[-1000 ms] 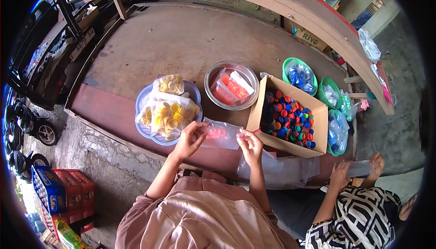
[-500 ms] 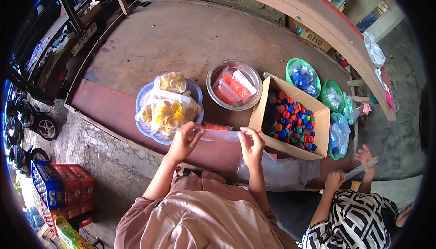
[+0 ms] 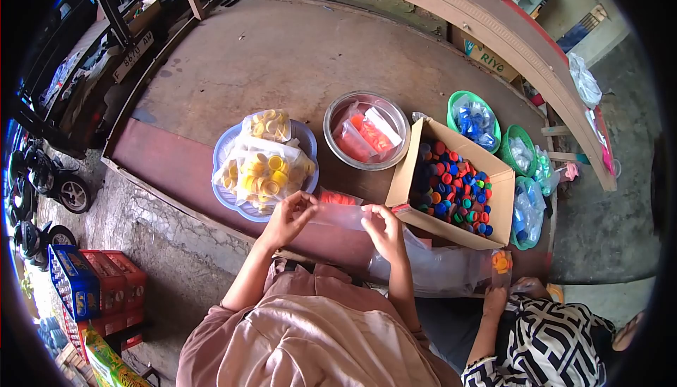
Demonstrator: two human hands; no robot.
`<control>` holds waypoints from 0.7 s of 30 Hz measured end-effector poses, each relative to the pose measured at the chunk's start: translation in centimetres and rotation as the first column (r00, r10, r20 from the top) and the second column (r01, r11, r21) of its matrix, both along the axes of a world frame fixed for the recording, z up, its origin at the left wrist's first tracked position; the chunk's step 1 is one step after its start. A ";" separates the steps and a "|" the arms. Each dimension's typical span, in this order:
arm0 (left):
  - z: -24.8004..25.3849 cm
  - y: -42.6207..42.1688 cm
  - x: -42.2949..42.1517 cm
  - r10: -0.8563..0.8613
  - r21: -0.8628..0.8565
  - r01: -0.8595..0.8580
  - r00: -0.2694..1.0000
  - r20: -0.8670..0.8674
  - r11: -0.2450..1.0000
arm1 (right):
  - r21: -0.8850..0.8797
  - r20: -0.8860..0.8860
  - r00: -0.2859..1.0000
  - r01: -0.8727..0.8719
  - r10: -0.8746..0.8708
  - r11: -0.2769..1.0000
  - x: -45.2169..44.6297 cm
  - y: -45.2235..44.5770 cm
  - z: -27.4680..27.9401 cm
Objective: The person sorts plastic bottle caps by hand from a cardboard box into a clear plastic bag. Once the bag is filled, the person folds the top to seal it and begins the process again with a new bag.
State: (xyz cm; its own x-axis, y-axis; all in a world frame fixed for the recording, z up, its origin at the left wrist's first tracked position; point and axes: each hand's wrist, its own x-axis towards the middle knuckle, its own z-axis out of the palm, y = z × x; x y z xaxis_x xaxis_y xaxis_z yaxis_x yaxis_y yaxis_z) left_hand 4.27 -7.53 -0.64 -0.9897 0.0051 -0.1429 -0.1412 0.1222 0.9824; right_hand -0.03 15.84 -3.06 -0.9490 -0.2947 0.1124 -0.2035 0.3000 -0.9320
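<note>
Between my two hands a clear plastic bag [image 3: 337, 215] is stretched out flat. My left hand [image 3: 288, 219] pinches its left end and my right hand [image 3: 385, 230] pinches its right end. Red caps [image 3: 338, 198] show in the bag just behind it on the table. Left of my hands, a pale blue tray [image 3: 218, 168] holds bags of yellow caps [image 3: 264, 177]. Beyond them sits a metal bowl [image 3: 331, 148] with bags of red caps [image 3: 360, 144]. A cardboard box [image 3: 501, 203] of mixed loose caps [image 3: 451, 186] stands to the right of my right hand.
Empty plastic bags [image 3: 444, 268] lie at the table's front edge. Beside them a co-worker's hand [image 3: 496, 299] holds a bag of orange caps [image 3: 501, 262]. Green baskets [image 3: 500, 129] with bagged caps stand behind the box. Drink crates [image 3: 106, 292] are at the lower left.
The red-cap bag between my hands lowered onto the table, and a flat clear bag is now stretched there. The co-worker's hands moved left, and a bag of orange caps now shows in one.
</note>
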 end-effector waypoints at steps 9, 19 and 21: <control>-0.9 -0.2 -0.2 -0.180 -0.372 0.056 0.934 -0.309 0.927 | 0.177 -0.277 0.960 0.017 0.033 0.984 0.9 -0.2 2.4; -3.7 0.1 -0.3 -0.021 0.245 0.041 0.996 -0.083 0.969 | -0.262 0.241 0.968 0.132 -0.068 0.956 1.0 0.3 -0.5; -4.0 -0.1 -0.4 -0.074 0.233 0.086 0.996 -0.059 0.969 | -0.176 0.236 0.971 0.081 -0.037 0.981 0.9 0.4 -0.4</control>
